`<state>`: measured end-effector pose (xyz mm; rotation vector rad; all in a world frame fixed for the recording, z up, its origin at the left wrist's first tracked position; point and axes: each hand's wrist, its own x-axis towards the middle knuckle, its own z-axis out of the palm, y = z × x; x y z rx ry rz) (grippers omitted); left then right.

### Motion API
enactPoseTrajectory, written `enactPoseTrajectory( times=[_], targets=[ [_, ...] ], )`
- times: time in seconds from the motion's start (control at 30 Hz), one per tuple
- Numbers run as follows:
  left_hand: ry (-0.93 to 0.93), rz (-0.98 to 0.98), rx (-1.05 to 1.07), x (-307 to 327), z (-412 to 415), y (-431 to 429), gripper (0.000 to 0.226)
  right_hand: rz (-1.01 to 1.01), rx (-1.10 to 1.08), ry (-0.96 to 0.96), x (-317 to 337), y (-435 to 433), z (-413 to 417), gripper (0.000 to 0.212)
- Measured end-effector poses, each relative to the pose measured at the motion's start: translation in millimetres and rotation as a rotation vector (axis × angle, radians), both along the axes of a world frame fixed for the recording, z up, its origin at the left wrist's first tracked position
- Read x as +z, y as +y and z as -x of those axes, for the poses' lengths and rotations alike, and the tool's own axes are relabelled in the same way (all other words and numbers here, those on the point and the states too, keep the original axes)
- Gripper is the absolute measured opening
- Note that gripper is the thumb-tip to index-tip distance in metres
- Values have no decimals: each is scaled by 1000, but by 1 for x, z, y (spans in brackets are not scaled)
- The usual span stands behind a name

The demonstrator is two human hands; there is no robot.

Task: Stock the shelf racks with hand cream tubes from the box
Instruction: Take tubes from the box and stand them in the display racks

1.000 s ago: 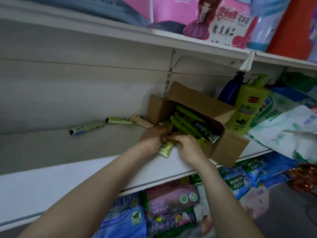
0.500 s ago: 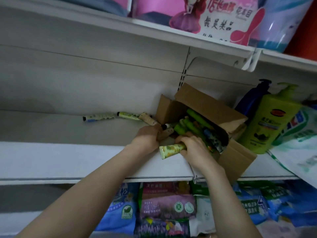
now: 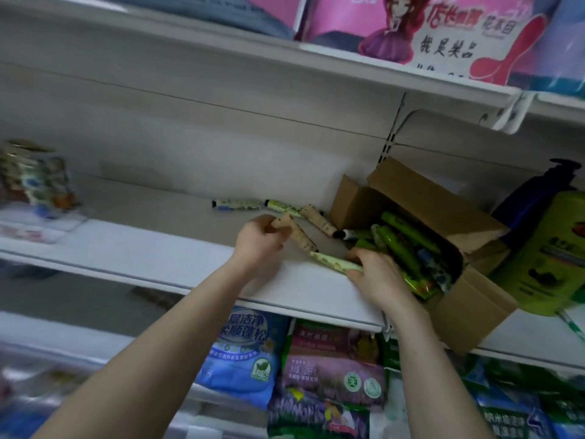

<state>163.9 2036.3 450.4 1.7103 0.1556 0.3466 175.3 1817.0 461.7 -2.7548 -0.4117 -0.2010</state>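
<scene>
An open cardboard box (image 3: 408,191) lies tipped on the white shelf (image 3: 158,248), with several green hand cream tubes (image 3: 408,236) spilling from its mouth. My left hand (image 3: 259,240) pinches the flat end of a beige patterned tube (image 3: 300,237) just left of the box. My right hand (image 3: 376,274) grips a pale green tube (image 3: 332,263) at the box's mouth, lying across the shelf. Three tubes (image 3: 239,204) lie in a row at the back of the shelf. A black-capped tube (image 3: 351,233) pokes out of the box.
A green pump bottle (image 3: 550,258) and a dark blue bottle (image 3: 531,198) stand right of the box. Stacked packets (image 3: 38,182) sit at the shelf's far left. Pink packages (image 3: 411,30) fill the shelf above; detergent bags (image 3: 243,353) fill the one below.
My left hand has drawn the beige tube out to the left, away from the box. My right hand has pulled the pale green tube out onto the shelf. The view has swung left.
</scene>
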Motion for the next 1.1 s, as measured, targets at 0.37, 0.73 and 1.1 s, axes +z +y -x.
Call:
enactPoseTrajectory(
  times=[0.37,0.73,1.1],
  targets=[
    [-57,523,27,15,41,11,17,-973,217,409,-1,55,5,19],
    [-111,386,91,13,97,65,47,-1197,387,683,6,137,44,16],
    [-72,477,259,12,176,198,33,-1143,519,716,12,286,100,14]
  ],
)
